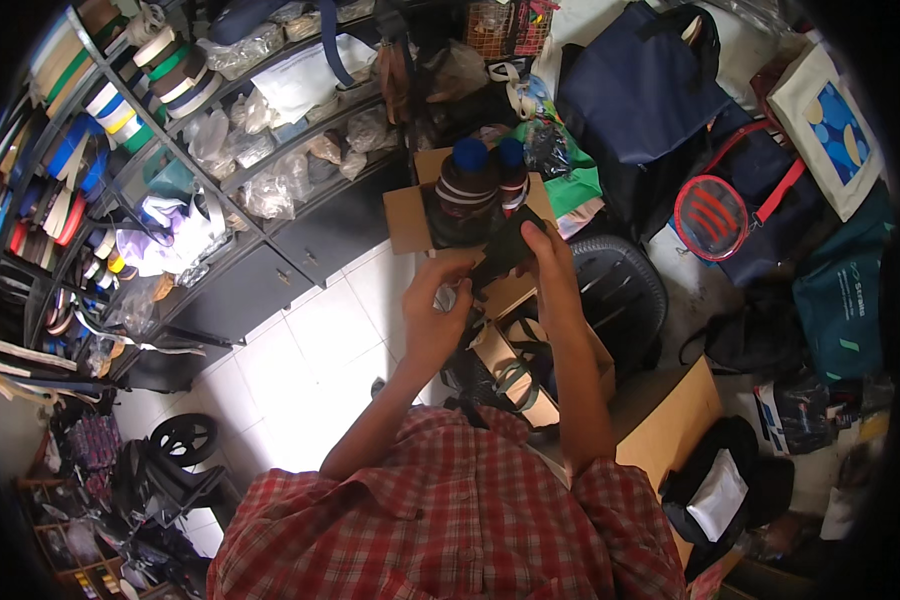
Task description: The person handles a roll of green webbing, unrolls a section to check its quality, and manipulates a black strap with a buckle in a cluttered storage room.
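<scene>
A flat black piece (507,247), whose exact kind I cannot make out, is held up in front of my chest. My right hand (550,262) grips its right side, with the thumb lying along the upper face. At its lower left edge, the bent fingers and thumb of my left hand (436,308) close on it. Something pale and shiny shows inside the curl of the left hand, too small to name. Below the hands is an open cardboard box (518,385) with dark straps in it. Just beyond them, large dark bottles with blue caps (469,155) stand in another open carton (407,222).
Shelves with ribbon rolls (170,75) and plastic-wrapped packets line the left, above grey cabinets (232,290). A black chair (620,290) stands right of the boxes. Navy bags (640,85), a red-rimmed round pouch (712,217) and a teal bag (842,305) fill the right side.
</scene>
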### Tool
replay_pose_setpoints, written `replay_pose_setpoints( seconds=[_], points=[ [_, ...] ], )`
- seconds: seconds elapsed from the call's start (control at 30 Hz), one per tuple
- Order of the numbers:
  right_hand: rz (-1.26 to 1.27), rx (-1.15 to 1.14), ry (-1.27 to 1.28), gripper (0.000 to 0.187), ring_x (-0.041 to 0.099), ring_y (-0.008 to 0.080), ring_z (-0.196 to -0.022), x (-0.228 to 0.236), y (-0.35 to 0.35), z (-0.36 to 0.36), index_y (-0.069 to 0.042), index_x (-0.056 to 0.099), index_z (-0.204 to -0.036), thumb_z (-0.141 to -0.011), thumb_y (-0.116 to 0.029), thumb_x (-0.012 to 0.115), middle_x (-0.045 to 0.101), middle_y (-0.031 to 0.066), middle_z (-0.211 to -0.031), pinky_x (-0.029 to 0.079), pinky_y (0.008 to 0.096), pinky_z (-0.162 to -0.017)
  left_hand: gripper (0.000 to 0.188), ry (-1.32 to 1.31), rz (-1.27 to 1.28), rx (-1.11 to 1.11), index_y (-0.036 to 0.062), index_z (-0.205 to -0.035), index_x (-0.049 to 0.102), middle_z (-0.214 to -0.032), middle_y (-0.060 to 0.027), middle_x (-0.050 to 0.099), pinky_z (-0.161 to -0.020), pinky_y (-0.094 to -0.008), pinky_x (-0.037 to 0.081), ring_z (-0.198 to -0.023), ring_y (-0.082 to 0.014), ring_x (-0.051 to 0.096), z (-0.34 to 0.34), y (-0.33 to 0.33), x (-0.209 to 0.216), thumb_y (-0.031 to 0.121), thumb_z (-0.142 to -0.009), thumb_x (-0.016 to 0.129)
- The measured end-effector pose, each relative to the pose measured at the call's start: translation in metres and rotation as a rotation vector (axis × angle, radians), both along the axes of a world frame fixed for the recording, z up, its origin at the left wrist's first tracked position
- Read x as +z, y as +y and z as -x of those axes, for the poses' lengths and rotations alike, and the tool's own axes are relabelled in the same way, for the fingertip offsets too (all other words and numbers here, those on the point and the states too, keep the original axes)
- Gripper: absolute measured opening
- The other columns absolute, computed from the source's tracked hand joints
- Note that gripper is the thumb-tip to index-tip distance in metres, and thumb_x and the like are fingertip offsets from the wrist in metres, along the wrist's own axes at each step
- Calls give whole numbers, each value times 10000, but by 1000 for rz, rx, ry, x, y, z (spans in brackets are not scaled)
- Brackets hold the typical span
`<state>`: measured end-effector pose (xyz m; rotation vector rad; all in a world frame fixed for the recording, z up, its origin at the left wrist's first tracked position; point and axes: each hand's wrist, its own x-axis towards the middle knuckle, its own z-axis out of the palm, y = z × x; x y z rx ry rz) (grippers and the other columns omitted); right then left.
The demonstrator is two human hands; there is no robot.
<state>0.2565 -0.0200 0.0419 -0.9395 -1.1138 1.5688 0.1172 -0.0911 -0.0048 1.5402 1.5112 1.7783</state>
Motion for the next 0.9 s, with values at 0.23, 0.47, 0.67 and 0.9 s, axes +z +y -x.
replay_pose_setpoints(
  seconds=[0.23, 0.47, 0.67, 0.9],
  points=[
    [146, 97, -40, 426, 576, 130, -620, -8, -3, 7, -73, 598, -1020, -842, -459, 627, 643, 39, -820, 422, 265, -618, 131, -236, 130, -112, 2, -927, 576, -846, -76, 612, -628, -275, 473, -696, -133, 597, 8, 3, -14, -62, -817, 540],
    [352, 43, 99, 463, 562, 135, -576, 22, -28, 41, -99, 623, -979, -858, -544, 575, 689, 70, -799, 379, 258, -525, 360, -655, 224, -421, 48, -1246, 499, -875, -31, 542, -597, -233, 447, -723, -104, 559, 29, -4, 1, 101, -897, 570],
    [263, 172, 56, 489, 554, 104, -565, 11, -34, 70, -117, 603, -1001, -896, -580, 484, 635, 0, -719, 335, 250, -485, 795, -343, 153, -540, 53, -1383, 439, -866, -34, 569, -698, -244, 496, -801, -130, 627, 77, 0, 5, 166, -707, 843],
    [287, -22, 36, 603, 616, 143, -938, 22, -55, 143, -107, 568, -1200, -919, -618, 410, 647, 60, -1045, 459, 240, -721, 805, -226, 208, -534, 19, -1328, 478, -798, -36, 583, -644, -267, 517, -740, -121, 635, 143, -4, 6, 153, -643, 879]
  ],
)
